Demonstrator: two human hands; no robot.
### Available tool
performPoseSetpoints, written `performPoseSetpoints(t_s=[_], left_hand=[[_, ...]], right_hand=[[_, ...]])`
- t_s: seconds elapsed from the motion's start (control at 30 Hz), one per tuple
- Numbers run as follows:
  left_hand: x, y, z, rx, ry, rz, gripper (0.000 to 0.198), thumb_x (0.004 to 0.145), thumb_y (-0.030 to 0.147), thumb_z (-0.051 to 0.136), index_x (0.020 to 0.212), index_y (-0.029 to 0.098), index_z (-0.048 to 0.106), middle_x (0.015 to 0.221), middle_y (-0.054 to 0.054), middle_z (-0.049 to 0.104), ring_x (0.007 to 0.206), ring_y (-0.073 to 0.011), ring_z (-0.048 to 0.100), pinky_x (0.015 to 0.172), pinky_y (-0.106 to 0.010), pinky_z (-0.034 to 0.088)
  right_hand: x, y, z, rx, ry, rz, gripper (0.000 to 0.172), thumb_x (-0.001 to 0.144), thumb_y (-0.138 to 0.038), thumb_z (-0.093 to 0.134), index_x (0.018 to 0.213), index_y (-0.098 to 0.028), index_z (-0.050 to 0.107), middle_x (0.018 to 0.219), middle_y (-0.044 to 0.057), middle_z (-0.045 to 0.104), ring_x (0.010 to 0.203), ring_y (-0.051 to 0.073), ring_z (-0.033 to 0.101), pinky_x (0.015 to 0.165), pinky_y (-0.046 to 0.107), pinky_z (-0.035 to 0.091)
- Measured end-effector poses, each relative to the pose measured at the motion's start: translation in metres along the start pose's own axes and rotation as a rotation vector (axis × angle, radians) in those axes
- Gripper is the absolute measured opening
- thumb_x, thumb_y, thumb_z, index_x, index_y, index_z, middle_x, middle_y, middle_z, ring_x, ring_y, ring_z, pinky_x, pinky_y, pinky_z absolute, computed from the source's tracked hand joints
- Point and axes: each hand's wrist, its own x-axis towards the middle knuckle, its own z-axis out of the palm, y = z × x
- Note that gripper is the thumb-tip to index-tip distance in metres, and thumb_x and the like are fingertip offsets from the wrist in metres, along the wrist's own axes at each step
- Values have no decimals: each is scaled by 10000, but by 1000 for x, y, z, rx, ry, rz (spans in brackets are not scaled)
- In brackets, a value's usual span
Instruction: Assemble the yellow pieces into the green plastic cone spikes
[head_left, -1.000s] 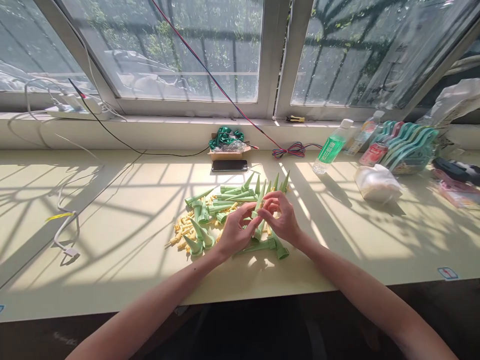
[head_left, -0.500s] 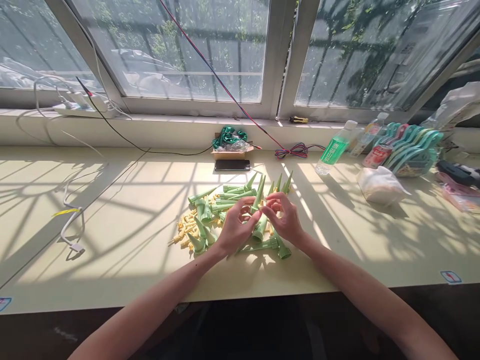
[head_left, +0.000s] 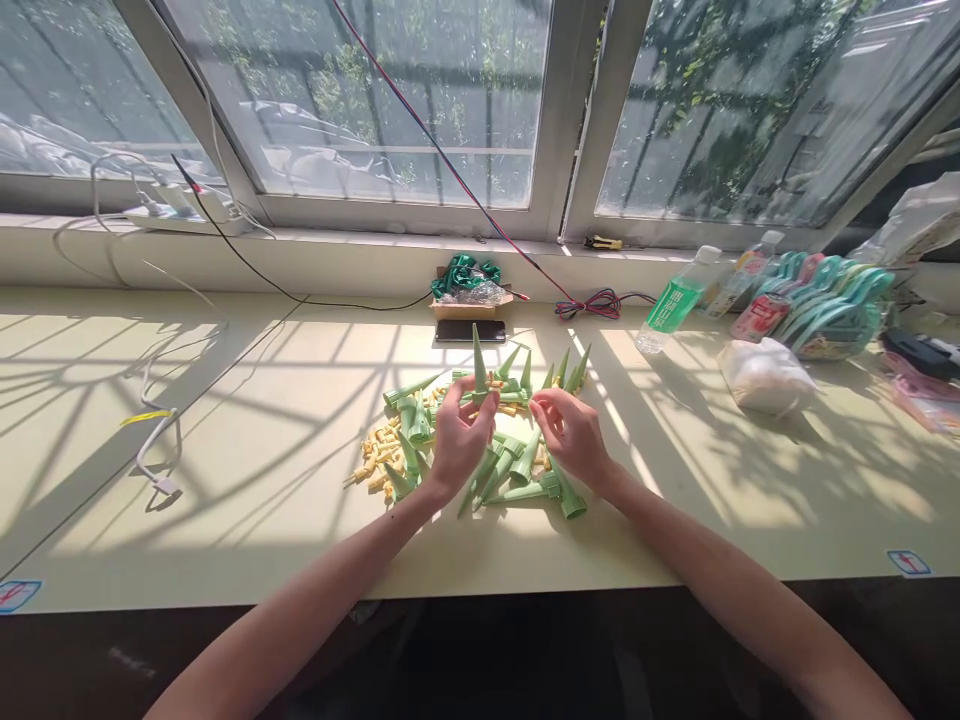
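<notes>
A heap of green plastic cone spikes [head_left: 517, 465] lies mid-table, with small yellow fittings [head_left: 379, 455] scattered along its left side. My left hand [head_left: 461, 435] is closed around one green spike [head_left: 478, 365], which stands upright with its tip pointing up. My right hand [head_left: 570, 435] hovers just right of it over the heap, fingers curled in a pinch; what they hold, if anything, is too small to make out. The two hands are a little apart.
A black phone [head_left: 470, 330] and a small box of green items [head_left: 469, 290] lie behind the heap. A water bottle [head_left: 671, 300], a can, teal hangers [head_left: 832, 300] and a white bag [head_left: 765, 375] sit at right. White cables [head_left: 161, 440] trail across the left side.
My hands have separated. The left hand has lifted a green spike and turned it upright; the right hand has drawn back slightly to the right.
</notes>
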Motion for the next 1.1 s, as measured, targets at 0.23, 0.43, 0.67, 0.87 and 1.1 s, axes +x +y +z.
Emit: performPoseSetpoints(t_s=[0.23,0.43,0.67,0.87,1.1], left_hand=[[3,1,-2,33,85,-18,326,823,398,686,1022,169,565,744,0,591,445,-64,492,364,-182,403],[-2,-1,1,47,40,-17,290,843,377,663,1035,181,566,726,14,584,452,-71,498,399,-190,402],[-12,-1,7,75,-34,-45,276,855,355,635,1059,181,569,708,15,615,440,-71,491,463,-217,470],[-14,1,8,72,-65,-59,306,841,330,642,1098,184,563,712,8,633,437,-82,500,460,-223,468],[-15,-1,10,84,-77,-53,304,848,364,626,1083,180,572,841,-34,658,582,-112,594,490,-214,487]], right_hand=[[1,6,1,-164,-182,-88,138,930,-184,502,896,-172,636,827,43,677,723,161,597,691,267,458],[1,9,5,-367,-294,-115,208,944,-126,465,1016,-158,657,933,80,698,841,206,585,724,287,459],[3,5,3,-414,-501,-146,427,854,12,444,1188,-174,635,1171,64,687,927,225,517,770,301,474],[3,9,5,-402,-531,-177,447,883,-13,423,1258,-180,601,1271,50,641,940,218,498,877,316,465],[4,14,8,-434,-527,-189,300,944,-95,426,1125,-174,652,1120,74,682,924,225,493,823,307,462]])
